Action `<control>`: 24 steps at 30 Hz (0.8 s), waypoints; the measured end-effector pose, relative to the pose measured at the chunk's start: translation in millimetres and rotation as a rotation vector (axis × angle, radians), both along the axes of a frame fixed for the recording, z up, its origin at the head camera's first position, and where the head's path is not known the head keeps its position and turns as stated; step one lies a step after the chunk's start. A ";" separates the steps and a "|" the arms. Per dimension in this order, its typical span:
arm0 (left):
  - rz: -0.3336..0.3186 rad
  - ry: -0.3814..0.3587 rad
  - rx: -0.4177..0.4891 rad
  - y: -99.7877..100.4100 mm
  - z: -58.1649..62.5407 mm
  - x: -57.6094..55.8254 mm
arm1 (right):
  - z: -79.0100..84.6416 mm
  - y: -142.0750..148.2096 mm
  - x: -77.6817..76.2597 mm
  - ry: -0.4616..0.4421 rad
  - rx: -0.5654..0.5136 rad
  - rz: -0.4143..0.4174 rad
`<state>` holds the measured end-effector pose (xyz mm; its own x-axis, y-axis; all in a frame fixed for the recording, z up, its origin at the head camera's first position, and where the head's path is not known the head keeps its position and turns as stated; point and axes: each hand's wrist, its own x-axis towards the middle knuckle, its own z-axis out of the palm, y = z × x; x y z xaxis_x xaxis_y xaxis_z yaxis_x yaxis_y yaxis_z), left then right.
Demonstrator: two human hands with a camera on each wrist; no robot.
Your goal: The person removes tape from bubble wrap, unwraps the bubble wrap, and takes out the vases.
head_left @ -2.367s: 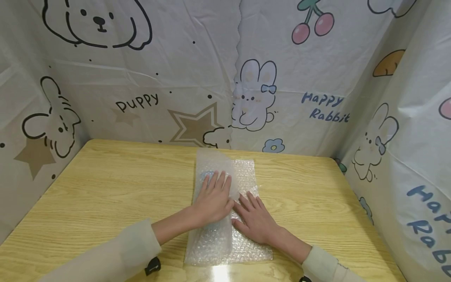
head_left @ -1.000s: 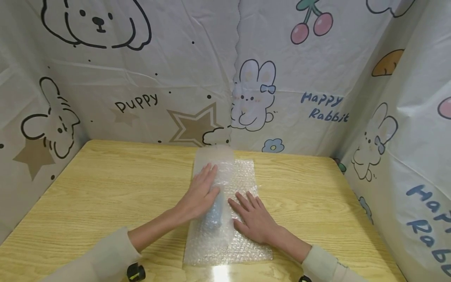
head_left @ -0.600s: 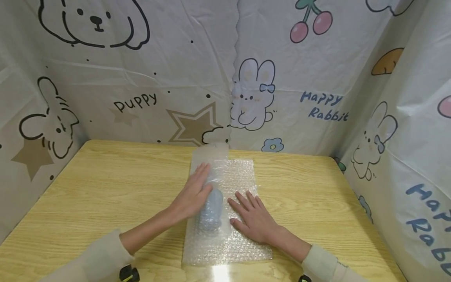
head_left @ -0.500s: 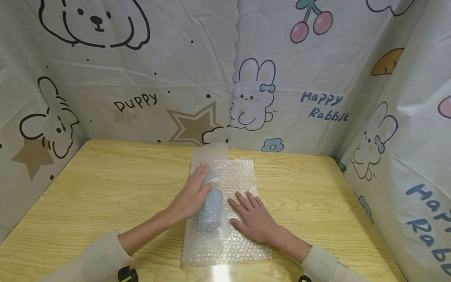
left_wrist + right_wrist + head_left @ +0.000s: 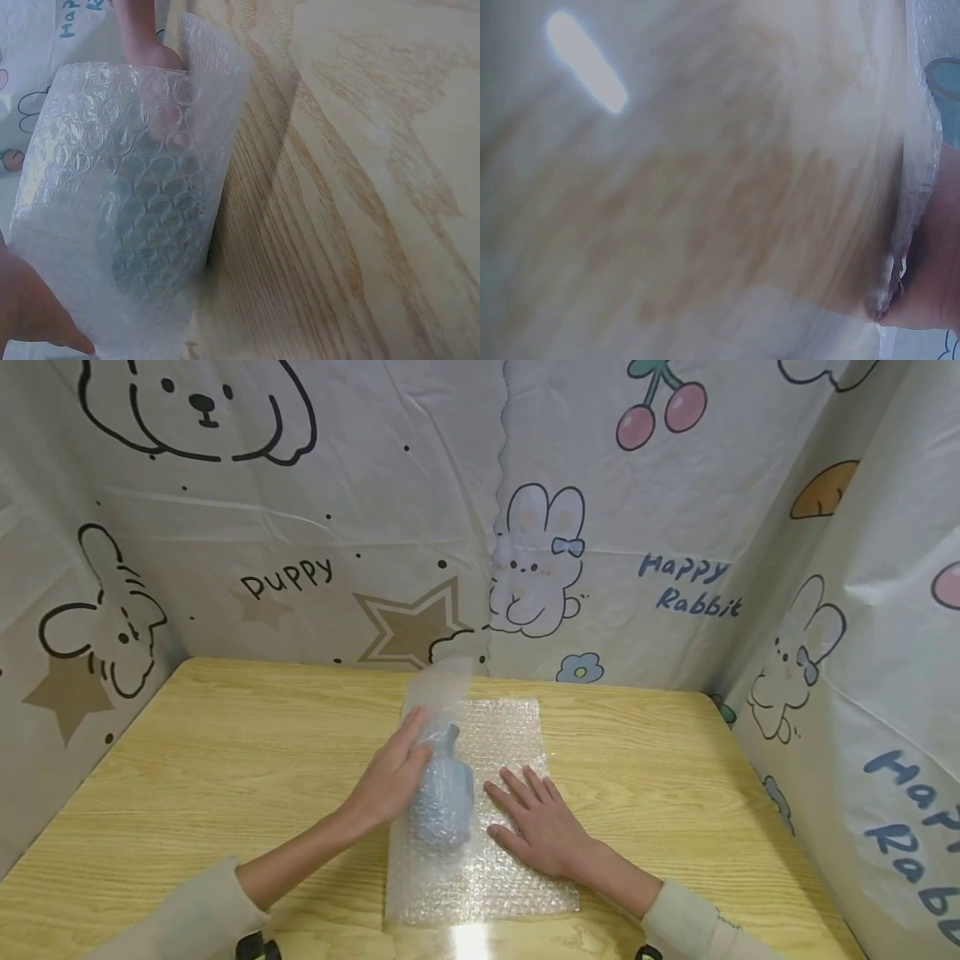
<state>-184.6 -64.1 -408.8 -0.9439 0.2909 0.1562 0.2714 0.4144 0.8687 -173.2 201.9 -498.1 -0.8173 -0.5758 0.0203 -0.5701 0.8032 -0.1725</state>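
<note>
A pale blue narrow-necked vase (image 5: 453, 793) lies on a sheet of bubble wrap (image 5: 517, 885), its neck pointing away. The sheet's left flap (image 5: 442, 685) covers part of it. My left hand (image 5: 386, 781) rests against this flap from the left, its fingers fairly straight. In the left wrist view the bubble wrap (image 5: 150, 195) stands up as a curved wall, the vase dim behind it and my left thumb (image 5: 45, 315) at its edge. Fingers spread, my right hand (image 5: 543, 827) presses the sheet flat right of the vase. The right wrist view catches the vase's rim (image 5: 945, 75).
A yellow wood-grain table (image 5: 262, 752) carries everything. Printed cloth (image 5: 375, 510) with cartoon animals hangs behind it and at both sides. A lamp glare (image 5: 470, 939) shines at the table's near side.
My left hand has moved left from over the middle of the wrap. The flap has swung back left with it, uncovering the vase's neck and right side. My right hand has barely shifted.
</note>
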 end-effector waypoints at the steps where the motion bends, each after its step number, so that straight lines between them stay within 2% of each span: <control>1: 0.005 -0.005 0.010 -1.0 -0.3 0.0 | 0.0 0.1 0.1 0.000 0.000 0.000; 8: 0.044 -0.037 0.066 -9.7 -2.5 1.1 | 0.8 0.2 0.4 -0.003 0.009 -0.003; 18: 0.132 -0.142 0.123 -26.6 -4.1 7.3 | 1.2 0.0 0.3 -0.001 0.017 0.000; 24: 0.153 -0.172 0.209 -34.5 -4.0 7.6 | 1.5 0.0 0.3 0.003 0.014 0.001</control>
<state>-177.0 -98.6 -412.8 -0.9920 0.1222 0.0318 0.0613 0.2462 0.9673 -172.9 201.9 -496.6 -0.8170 -0.5765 0.0151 -0.5711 0.8052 -0.1594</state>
